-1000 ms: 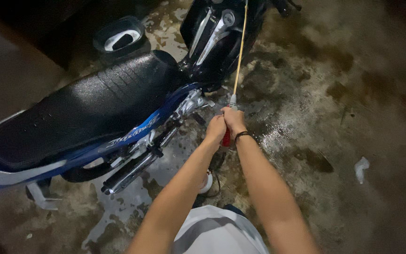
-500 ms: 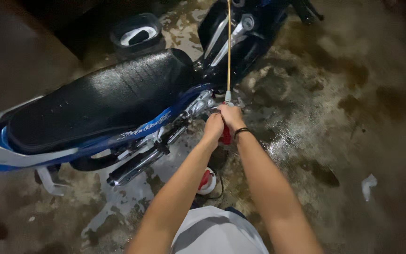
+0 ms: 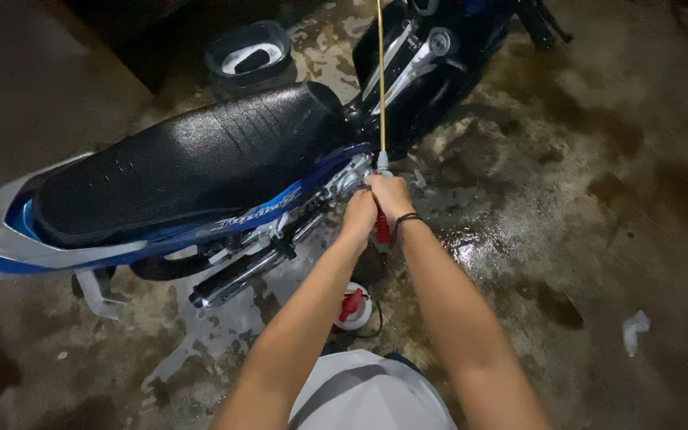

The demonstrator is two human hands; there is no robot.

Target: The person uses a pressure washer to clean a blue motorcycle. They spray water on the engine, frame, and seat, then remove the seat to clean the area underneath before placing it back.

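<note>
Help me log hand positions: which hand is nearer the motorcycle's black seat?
Left. The left hand grips the red handle on the side toward the black seat, just below its front edge; the right hand holds the handle's far side.

A motorbike wash bay: wet concrete floor (image 3: pixel 567 199) under a blue motorcycle (image 3: pixel 201 183).

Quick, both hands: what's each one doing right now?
Left hand: closed on the red grip of the spray wand.
Right hand: closed on the same wand, just above.
</note>
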